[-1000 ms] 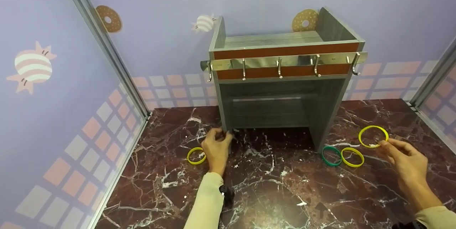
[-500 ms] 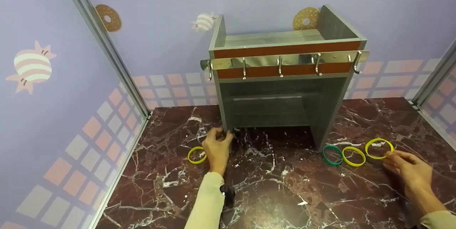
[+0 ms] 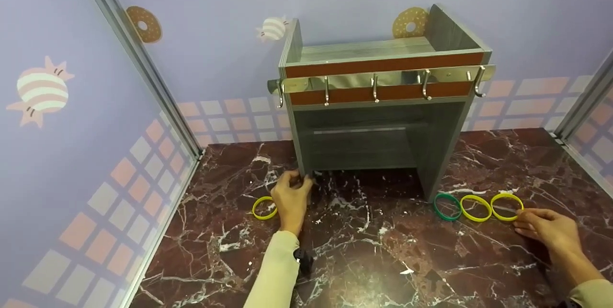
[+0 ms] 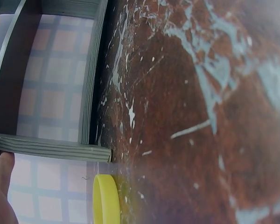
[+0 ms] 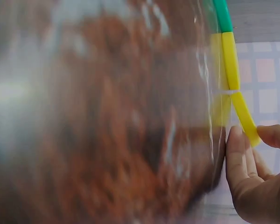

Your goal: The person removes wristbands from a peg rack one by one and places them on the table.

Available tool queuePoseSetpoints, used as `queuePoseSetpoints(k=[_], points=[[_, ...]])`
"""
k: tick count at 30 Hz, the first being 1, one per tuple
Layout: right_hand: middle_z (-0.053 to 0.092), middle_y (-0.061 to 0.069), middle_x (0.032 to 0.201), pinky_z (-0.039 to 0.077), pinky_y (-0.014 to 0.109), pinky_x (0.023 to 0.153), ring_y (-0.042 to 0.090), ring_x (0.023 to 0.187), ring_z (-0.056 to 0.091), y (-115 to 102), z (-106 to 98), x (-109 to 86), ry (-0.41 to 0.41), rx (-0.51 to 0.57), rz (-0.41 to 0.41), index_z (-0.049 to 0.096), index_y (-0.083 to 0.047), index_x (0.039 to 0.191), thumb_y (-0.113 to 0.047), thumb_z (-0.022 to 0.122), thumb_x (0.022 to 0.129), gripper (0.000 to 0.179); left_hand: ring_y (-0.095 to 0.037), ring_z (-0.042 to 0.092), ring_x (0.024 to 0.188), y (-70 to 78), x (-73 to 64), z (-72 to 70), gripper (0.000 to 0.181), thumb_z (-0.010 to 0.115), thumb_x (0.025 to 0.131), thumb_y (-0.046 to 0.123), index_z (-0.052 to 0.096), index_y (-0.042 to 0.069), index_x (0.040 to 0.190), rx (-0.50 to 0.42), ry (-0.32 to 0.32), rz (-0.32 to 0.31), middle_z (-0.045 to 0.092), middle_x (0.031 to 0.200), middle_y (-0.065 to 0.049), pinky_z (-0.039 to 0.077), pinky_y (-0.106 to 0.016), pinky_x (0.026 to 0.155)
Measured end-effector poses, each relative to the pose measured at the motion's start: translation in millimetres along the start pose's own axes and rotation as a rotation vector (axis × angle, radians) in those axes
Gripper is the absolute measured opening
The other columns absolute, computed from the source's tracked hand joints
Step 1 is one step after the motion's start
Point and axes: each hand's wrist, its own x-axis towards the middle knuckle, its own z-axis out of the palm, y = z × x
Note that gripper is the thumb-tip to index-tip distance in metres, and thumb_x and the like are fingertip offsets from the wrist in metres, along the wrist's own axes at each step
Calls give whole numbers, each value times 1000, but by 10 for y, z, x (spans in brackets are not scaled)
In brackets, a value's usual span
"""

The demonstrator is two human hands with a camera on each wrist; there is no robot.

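Observation:
My right hand pinches the near right edge of a yellow silicone wristband between thumb and fingers. In the right wrist view that yellow wristband is tilted, its held end raised. Beside it to the left lie another yellow wristband and a green wristband in a row. My left hand grips the lower front edge of the left side panel of a grey wooden rack, thumb and fingers on either side. Just left of this hand lies a further yellow wristband.
A metal hook rail with several hooks runs across the front of the rack. The dark red marble-patterned tabletop extends in front. Purple patterned walls enclose the back and sides.
My right hand has lowered the yellow wristband toward the table, beside the other yellow one, completing a row with the green one. My left hand has stayed on the rack's panel.

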Motion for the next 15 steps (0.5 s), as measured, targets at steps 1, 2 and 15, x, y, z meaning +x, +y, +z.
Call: queuePoseSetpoints(k=[1, 2, 15], points=[[76, -2, 80, 64, 27, 69, 12, 71, 76, -8, -4, 14, 2, -78, -6, 75, -6, 93, 4, 61, 104, 20, -29, 77, 77, 5, 7, -11, 13, 82, 80, -8, 73, -2, 87, 12, -11, 0, 75, 86, -15, 65, -35, 66], [76, -2, 79, 64, 28, 69, 11, 71, 76, -19, -9, 28, 3, -155, -9, 74, -1, 97, 2, 61, 104, 15, -28, 77, 77, 14, 15, -21, 13, 82, 80, -7, 73, -2, 87, 21, -23, -2, 75, 86, -15, 65, -35, 66], [62, 37, 83, 51, 63, 57, 55, 69, 62, -373, 87, 6, 100, -1221, -354, 48, 22, 116, -31, 64, 105, 57, -35, 76, 88, 69, 150, -349, 21, 85, 87, 8, 77, -4, 102, 360, -343, 300, 77, 99, -17, 64, -46, 77]])
